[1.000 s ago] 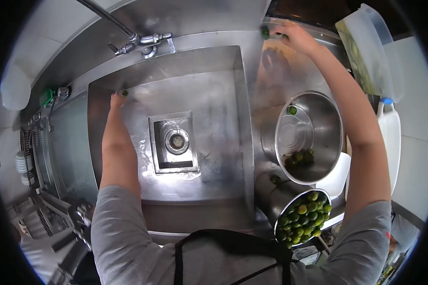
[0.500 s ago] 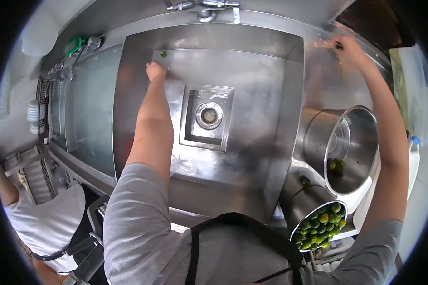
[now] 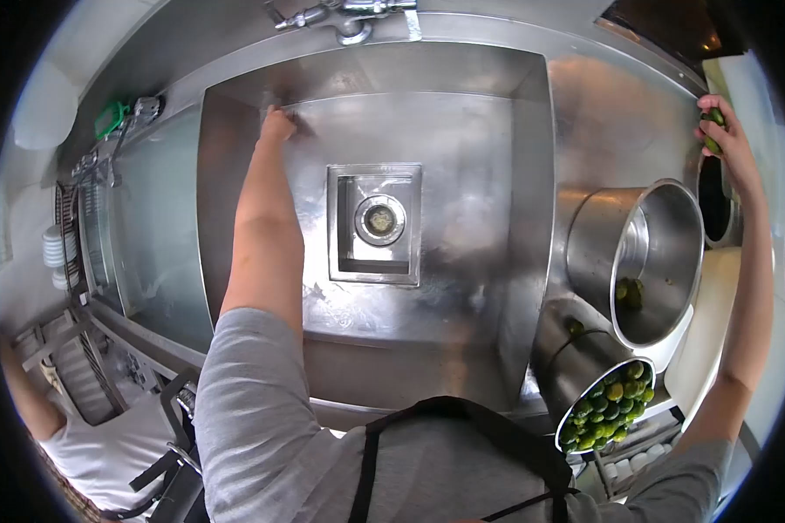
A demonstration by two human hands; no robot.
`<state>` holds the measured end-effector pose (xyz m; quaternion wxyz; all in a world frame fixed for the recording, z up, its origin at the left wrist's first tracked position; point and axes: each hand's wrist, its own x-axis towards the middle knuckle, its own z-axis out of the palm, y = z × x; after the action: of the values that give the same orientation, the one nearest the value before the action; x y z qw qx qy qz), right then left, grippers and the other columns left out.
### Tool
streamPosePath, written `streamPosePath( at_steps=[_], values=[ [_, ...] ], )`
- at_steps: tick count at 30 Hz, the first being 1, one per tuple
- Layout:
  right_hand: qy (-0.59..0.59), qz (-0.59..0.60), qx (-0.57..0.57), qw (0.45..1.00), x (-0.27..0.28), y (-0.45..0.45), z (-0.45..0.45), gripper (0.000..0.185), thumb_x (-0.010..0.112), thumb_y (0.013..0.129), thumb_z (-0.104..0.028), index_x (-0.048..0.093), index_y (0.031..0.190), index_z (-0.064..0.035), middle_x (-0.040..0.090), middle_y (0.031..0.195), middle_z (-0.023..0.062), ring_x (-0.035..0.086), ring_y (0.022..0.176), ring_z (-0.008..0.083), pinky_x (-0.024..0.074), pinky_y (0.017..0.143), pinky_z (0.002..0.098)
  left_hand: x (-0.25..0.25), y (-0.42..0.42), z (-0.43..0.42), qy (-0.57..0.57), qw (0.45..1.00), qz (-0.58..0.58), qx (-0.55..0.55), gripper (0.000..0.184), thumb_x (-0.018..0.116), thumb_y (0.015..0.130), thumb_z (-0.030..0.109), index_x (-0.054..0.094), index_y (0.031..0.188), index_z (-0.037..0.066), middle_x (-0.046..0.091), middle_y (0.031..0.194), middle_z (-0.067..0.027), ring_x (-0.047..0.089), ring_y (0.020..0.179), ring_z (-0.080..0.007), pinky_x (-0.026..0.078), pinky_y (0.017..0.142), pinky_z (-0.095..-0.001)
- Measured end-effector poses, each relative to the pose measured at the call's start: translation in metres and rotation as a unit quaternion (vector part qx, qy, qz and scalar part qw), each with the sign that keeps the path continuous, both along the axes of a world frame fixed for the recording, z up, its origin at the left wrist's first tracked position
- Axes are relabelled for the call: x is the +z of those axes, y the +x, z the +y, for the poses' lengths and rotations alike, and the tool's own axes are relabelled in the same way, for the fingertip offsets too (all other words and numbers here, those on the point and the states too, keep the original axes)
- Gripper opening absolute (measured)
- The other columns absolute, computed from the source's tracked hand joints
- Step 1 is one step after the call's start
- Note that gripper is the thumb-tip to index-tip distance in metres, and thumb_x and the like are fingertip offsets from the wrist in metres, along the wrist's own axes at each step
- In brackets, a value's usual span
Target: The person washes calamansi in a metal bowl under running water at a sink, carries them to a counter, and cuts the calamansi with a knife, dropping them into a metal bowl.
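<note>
My left hand [image 3: 276, 125] reaches into the far left corner of the steel sink [image 3: 471, 209], fingers closed near the wall; whatever they hold, if anything, is hidden. At the far right, my right hand [image 3: 734, 139] is closed around a few small green limes [image 3: 713, 132], above a dark-mouthed container [image 3: 717, 200]. Two steel pots stand right of the sink. The larger pot [image 3: 584, 231] is tipped on its side with a few limes inside. A smaller pot [image 3: 554, 349], nearer my body, is full of green and yellowish limes [image 3: 609, 405].
A tap [image 3: 353, 26] is mounted behind the sink, and a square drain [image 3: 379, 222] sits in its floor. To the left is a second basin [image 3: 161, 209]. Another person in a white top [image 3: 118, 453] is at the lower left.
My right hand has moved right, from the steel counter to the dark-mouthed container. The single lime near my left hand no longer shows. The view has shifted slightly.
</note>
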<state>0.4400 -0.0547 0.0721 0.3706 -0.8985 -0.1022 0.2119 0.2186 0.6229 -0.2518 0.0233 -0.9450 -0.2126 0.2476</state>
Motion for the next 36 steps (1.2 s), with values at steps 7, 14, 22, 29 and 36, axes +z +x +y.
streamPosePath(
  at_steps=[7,14,22,29,36],
  values=[
    [0.211,0.058,-0.073,0.973,0.044,-0.045,-0.014,0.014,0.057,0.082,-0.018,0.047,0.085,-0.0083,0.045,0.077,-0.0044,0.043,0.058,0.0002,0.0290,0.040,0.0108,0.001,-0.020,-0.042,0.008,0.947,-0.176,0.268,0.046,0.058,0.071,0.015,0.046,0.115,0.006,0.056,0.105,-0.0205,0.054,0.099,-0.0330,0.045,0.084,-0.0387],
    [-0.104,-0.070,0.332,0.935,0.041,-0.136,0.024,0.029,0.062,0.065,0.000,0.058,0.094,-0.0035,0.054,0.087,0.0105,0.059,0.072,0.0209,0.0493,0.054,0.0274,-0.006,-0.046,-0.020,0.087,0.976,-0.113,0.167,0.037,0.053,0.075,0.014,0.052,0.112,0.006,0.054,0.111,-0.0203,0.052,0.104,-0.0327,0.044,0.086,-0.0388],
    [-0.388,-0.173,0.318,0.848,-0.074,-0.149,0.037,0.024,0.051,0.070,0.000,0.059,0.092,-0.0038,0.053,0.103,0.0194,0.061,0.078,0.0305,0.0519,0.066,0.0365,0.024,-0.042,-0.072,-0.008,0.902,-0.176,0.394,0.029,0.061,0.072,0.013,0.059,0.097,-0.002,0.058,0.104,-0.0178,0.056,0.099,-0.0299,0.048,0.078,-0.0410],
    [-0.267,-0.044,0.283,0.920,-0.030,-0.146,0.019,0.010,0.063,0.064,-0.005,0.060,0.073,-0.0044,0.060,0.083,0.0143,0.060,0.076,0.0301,0.0480,0.068,0.0384,0.086,0.045,-0.146,-0.632,0.576,-0.297,0.425,0.007,0.063,0.072,0.010,0.056,0.070,0.007,0.041,0.052,0.0020,0.040,0.044,-0.0080,0.038,0.042,-0.0166],
    [-0.292,0.012,0.317,0.902,-0.028,-0.158,-0.008,0.021,0.062,0.061,-0.003,0.062,0.082,-0.0083,0.061,0.077,0.0097,0.060,0.067,0.0240,0.0477,0.059,0.0364,0.266,-0.039,-0.397,-0.595,0.801,0.045,-0.046,0.033,0.062,0.068,0.002,0.062,0.101,0.006,0.063,0.090,-0.0082,0.060,0.067,-0.0152,0.048,0.056,-0.0267]
  ],
)
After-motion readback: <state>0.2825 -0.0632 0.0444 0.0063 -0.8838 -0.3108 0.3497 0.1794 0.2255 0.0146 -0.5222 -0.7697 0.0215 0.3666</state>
